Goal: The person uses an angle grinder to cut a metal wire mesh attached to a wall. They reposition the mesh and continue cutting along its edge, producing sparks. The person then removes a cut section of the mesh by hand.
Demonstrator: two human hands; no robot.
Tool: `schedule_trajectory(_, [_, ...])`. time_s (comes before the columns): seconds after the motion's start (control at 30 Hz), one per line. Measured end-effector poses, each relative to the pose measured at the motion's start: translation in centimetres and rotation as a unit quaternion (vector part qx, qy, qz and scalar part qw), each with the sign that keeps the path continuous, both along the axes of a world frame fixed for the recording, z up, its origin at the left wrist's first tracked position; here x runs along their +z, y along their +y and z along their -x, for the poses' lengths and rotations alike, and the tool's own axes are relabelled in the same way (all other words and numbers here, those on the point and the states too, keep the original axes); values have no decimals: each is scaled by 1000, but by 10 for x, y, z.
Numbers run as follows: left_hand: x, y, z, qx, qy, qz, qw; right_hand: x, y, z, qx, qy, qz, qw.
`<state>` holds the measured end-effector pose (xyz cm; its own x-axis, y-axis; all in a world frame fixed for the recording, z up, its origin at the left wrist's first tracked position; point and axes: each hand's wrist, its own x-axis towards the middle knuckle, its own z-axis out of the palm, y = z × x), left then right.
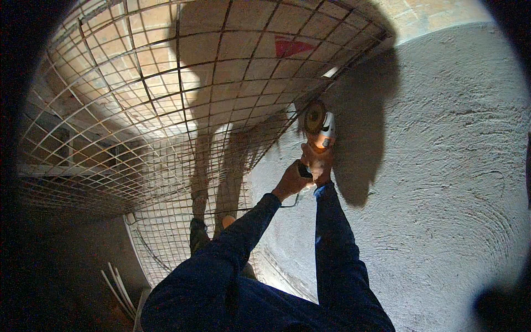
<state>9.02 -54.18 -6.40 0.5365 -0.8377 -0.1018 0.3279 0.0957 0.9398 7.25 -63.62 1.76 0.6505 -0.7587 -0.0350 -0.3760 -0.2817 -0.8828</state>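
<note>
An angle grinder (324,137) with an orange-and-white front housing is held out in front of me in both hands. My right hand (317,159) is closed around its body, behind the housing. Lower and to the left, my left hand (291,181) is closed around the rear part, where a dark piece shows between the hands. The round disc (315,116) is at the far end, beside the edge bar of a wire mesh panel (362,51). Whether the disc touches the mesh, I cannot tell. A dark cord (293,205) hangs below my left hand.
The mesh spreads over the left and upper area, with a tan brick-patterned surface behind it. A rough grey plastered surface (442,138) fills the right side. Several thin white rods (120,290) stand at lower left. A red patch (290,47) shows behind the mesh. Dark shadows fall across.
</note>
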Motion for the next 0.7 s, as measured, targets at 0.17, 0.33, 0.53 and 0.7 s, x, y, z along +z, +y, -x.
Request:
schedule_trajectory(0.17, [8,0,-8,-32,-9,-49,998,5,-2,-7,-4,-12,-2,1000])
schedule_trajectory(0.33, [5,-2,-9,-14,-13,-28,999,12,4,-11,-19,1,1,1000])
schedule_trajectory(0.53, [0,-9,-6,11,-12,10,1000,4,-4,-16,-14,-41,96,994])
schedule_trajectory(0.7, [6,-8,-8,-41,20,6,999,1,-14,-13,31,-58,9,998])
